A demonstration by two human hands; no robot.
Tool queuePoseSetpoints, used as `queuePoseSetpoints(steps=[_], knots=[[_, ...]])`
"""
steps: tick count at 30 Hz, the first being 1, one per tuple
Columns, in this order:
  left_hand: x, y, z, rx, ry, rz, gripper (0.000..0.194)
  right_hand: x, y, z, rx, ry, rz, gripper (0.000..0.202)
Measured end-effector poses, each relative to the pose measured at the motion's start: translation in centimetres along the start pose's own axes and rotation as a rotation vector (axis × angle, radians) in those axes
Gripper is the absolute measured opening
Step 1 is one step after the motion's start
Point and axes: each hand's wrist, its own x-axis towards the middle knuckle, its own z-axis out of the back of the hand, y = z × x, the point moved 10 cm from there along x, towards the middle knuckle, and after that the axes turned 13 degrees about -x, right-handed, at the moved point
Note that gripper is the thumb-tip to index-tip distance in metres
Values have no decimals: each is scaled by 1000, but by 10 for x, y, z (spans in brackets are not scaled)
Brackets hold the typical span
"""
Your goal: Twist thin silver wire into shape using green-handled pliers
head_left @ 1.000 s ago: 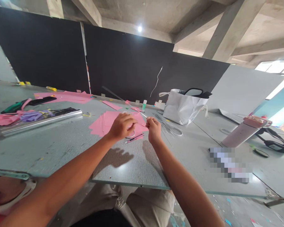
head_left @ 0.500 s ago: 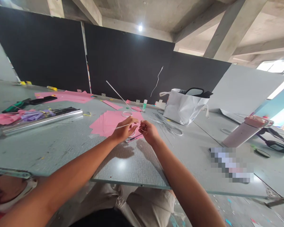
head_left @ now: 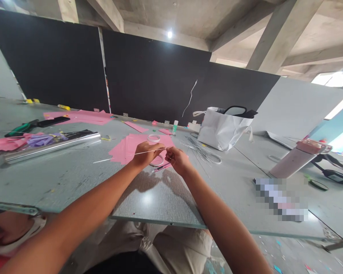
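Observation:
My left hand point(head_left: 146, 154) is closed, its thumb and fingers pinching a thin white wire point(head_left: 148, 152). The wire runs across that hand toward my right hand point(head_left: 176, 159). My right hand's fingers are curled together at the wire's right end; what exactly lies between the fingertips is too small to tell. A white strip point(head_left: 103, 161) sticks out left of my left wrist. Beneath both hands lie pink paper sheets point(head_left: 121, 150). One white ring-shaped roll point(head_left: 153, 138) sits behind my left hand, another white ring point(head_left: 157, 164) below it, partly hidden. A slim pink cutter point(head_left: 161, 167) lies just in front.
Right of my hands is a bundle of thin wires point(head_left: 201, 149), with a white bag point(head_left: 224, 129) behind. A pink-lidded bottle point(head_left: 298, 158) stands farther right. At left are a silver foil roll point(head_left: 54, 146), purple scraps point(head_left: 44, 139) and green-handled pliers point(head_left: 21, 129).
The white strip that pointed up and away behind my hands now points left, low beside my left wrist. My left hand has turned slightly, and the hands are a little closer together.

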Motion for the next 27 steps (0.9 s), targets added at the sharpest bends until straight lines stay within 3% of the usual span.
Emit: queuePoseSetpoints(steps=[3,10,19,27], knots=[[-3,6,3,-34,2,70,25,-2,5,-2,-1,-2,30,24],[-3,2,3,-173,24,69,35,-3,12,-6,-37,16,58,20],[-7,17,-17,-735,-21,520,48,-9,39,9,-271,-169,308,20],[-7,21,-20,-920,-44,717,38,-26,61,9,-404,-268,473,20]])
